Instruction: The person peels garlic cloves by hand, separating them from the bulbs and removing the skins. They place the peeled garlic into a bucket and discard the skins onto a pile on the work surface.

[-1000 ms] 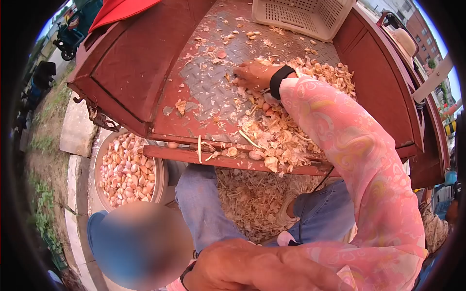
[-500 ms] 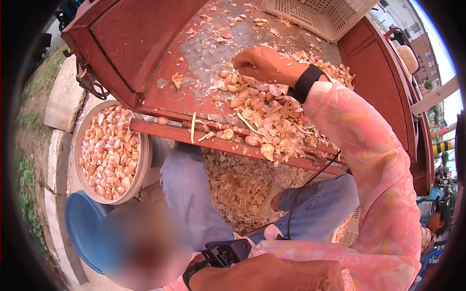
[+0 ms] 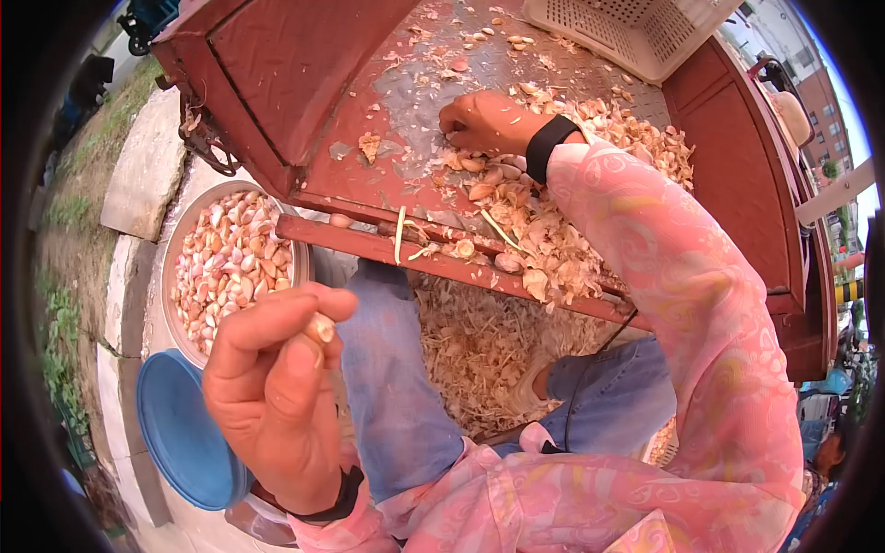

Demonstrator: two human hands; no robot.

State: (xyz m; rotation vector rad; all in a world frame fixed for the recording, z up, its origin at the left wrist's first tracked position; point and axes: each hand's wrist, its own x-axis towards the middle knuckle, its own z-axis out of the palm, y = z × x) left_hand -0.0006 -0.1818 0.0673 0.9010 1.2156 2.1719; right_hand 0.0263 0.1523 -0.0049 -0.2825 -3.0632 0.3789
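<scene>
Up comes the garlic clove (image 3: 322, 329), pinched in the left hand (image 3: 281, 405) near the clove-filled bucket (image 3: 301, 263)!
Half a second ago that hand lay low across the lap; now it's raised, thumb and fingers closed on a single clove, apart from the heap. The exposed end points rightward, away from the palm; fingers mask its long axis. Beyond, the right hand (image 3: 490, 123) curls by the pile of cloves and skins (image 3: 544, 226), its grip impossible to tell.
</scene>
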